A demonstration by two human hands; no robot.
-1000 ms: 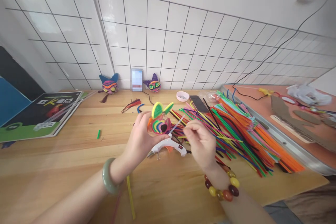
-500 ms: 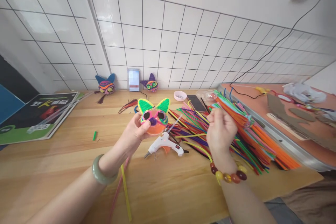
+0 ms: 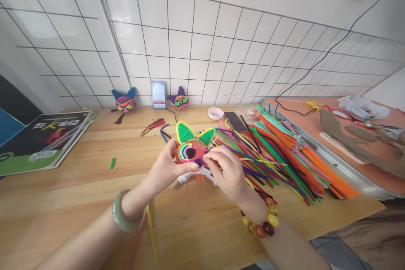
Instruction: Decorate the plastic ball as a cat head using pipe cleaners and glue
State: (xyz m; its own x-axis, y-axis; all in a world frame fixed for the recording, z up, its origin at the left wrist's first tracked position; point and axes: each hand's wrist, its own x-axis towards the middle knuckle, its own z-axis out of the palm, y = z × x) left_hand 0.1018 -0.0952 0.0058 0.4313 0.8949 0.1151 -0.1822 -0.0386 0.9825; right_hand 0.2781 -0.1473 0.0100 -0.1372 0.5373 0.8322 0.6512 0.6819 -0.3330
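Note:
My left hand (image 3: 163,168) is closed around a fuzzy pipe-cleaner animal head (image 3: 187,152) with green, yellow-edged ears, a rainbow-ringed eye patch and a purple nose. The head is raised over the wooden table. At its right side my right hand (image 3: 228,173) touches the face, thumb and forefinger pinched together. Whatever is between those fingertips is hidden, and they cover the right eye. Just behind and below the hands lies a white hot glue gun (image 3: 186,177), largely covered by them.
Loose pipe cleaners (image 3: 262,164) and a thick orange bundle (image 3: 335,177) spread over the right side. Behind stand a pink bowl (image 3: 216,113), a dark phone (image 3: 236,122) and two finished animal heads, one blue-eared (image 3: 125,101), one purple-eared (image 3: 179,99). A magazine (image 3: 60,135) lies left.
My right hand has come from over the pipe cleaners at right to the side of the animal head. The head has turned and tilted slightly in my left hand.

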